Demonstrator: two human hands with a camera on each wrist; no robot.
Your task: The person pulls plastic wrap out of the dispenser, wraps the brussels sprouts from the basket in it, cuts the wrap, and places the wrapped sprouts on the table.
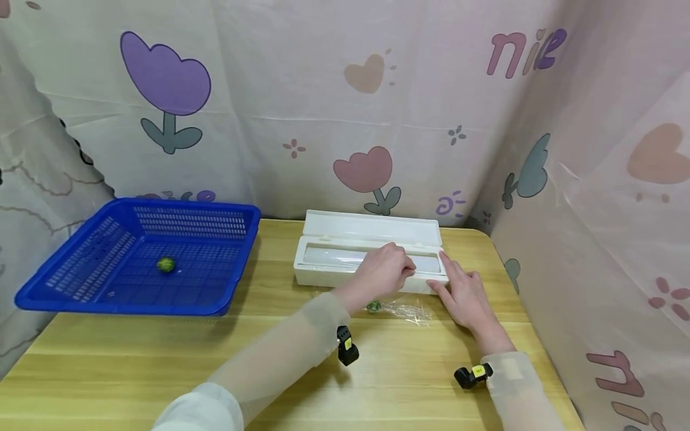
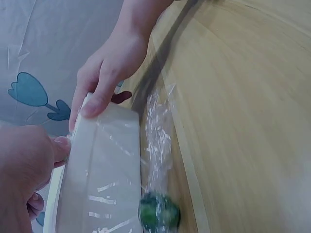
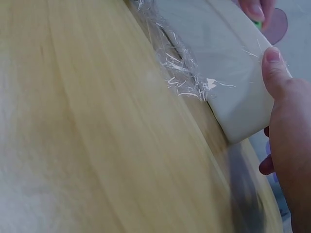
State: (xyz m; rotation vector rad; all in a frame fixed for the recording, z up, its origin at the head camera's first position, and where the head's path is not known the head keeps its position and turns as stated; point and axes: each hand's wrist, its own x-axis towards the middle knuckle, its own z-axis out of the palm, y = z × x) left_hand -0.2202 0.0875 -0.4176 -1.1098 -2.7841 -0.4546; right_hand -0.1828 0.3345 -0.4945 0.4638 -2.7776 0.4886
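Observation:
A white cling film dispenser (image 1: 323,275) lies with its lid (image 1: 372,227) raised, a roll visible inside. My left hand (image 1: 381,272) is at its front upper edge, fingers curled, pinching a small green slide cutter (image 3: 257,23), mostly hidden by the fingers. With thumb and fingers, my right hand (image 1: 468,299) grips the dispenser's right end. Clear cling film (image 2: 158,136) hangs over the front face and lies crumpled on the table. Wrapped in it is a small round green vegetable (image 2: 159,212), seen in the head view just below the dispenser.
A blue plastic basket (image 1: 237,263) stands at the left of the wooden table (image 1: 409,383), with one small green ball-shaped item (image 1: 166,264) inside. A patterned curtain (image 1: 269,72) hangs behind and along the right side, close to the dispenser's raised lid.

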